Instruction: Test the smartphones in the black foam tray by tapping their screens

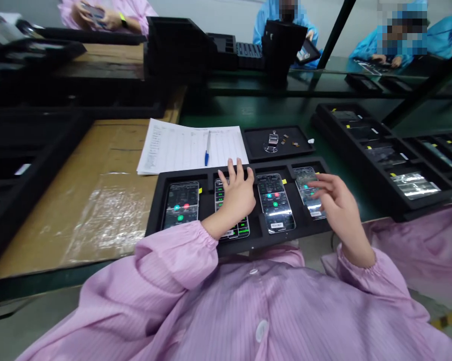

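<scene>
A black foam tray in front of me holds several smartphones, each in its own slot. My left hand, fingers spread, lies over the second smartphone, whose screen shows a grid with green text; the hand covers much of it. At the far right slot, my right hand hovers at the edge of another smartphone, its fingers loosely bent and apart. Between the hands lies a third lit smartphone with red and green round icons. The leftmost smartphone shows similar icons.
Behind the tray lie printed sheets with a blue pen and a small black tray of tiny parts. Stacked phone trays stand right, brown board left. Co-workers in pink and blue sit across the bench.
</scene>
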{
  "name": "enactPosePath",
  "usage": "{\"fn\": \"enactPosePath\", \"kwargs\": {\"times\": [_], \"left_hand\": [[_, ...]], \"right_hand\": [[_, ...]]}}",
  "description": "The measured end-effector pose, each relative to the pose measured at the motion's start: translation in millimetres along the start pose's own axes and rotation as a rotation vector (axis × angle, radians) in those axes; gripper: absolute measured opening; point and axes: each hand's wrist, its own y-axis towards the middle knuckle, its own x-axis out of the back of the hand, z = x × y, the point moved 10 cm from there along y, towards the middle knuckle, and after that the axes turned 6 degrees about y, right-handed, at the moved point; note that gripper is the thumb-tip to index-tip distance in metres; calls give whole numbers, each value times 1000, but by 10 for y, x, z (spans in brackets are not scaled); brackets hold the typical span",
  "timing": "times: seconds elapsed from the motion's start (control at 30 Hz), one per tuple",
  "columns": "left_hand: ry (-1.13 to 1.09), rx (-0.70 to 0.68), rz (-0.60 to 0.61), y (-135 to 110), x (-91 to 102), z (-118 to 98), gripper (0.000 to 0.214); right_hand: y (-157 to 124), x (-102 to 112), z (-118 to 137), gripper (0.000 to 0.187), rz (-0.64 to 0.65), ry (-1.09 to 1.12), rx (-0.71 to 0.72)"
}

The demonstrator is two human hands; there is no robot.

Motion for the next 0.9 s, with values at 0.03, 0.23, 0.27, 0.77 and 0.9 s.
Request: {"fn": "enactPosePath", "kwargs": {"times": [0.03, 0.23, 0.27, 0.77, 0.9], "left_hand": [[-2, -2, 5, 1, -4, -1, 80], [-13, -20, 1, -12, 13, -19, 79], [-14, -21, 1, -13, 16, -17, 79], [-363, 57, -243, -438, 816, 460, 60], [-462, 66, -568, -1097, 1186, 929, 47]], "right_hand": [[62, 99, 21, 35, -45, -159, 70], [228, 73, -90, 34, -6, -547, 239], [208, 34, -73, 34, -9, -540, 253], [-302, -1396, 646, 39, 376, -335, 476], [-394, -1730, 682, 45, 501, -354, 476]]}}
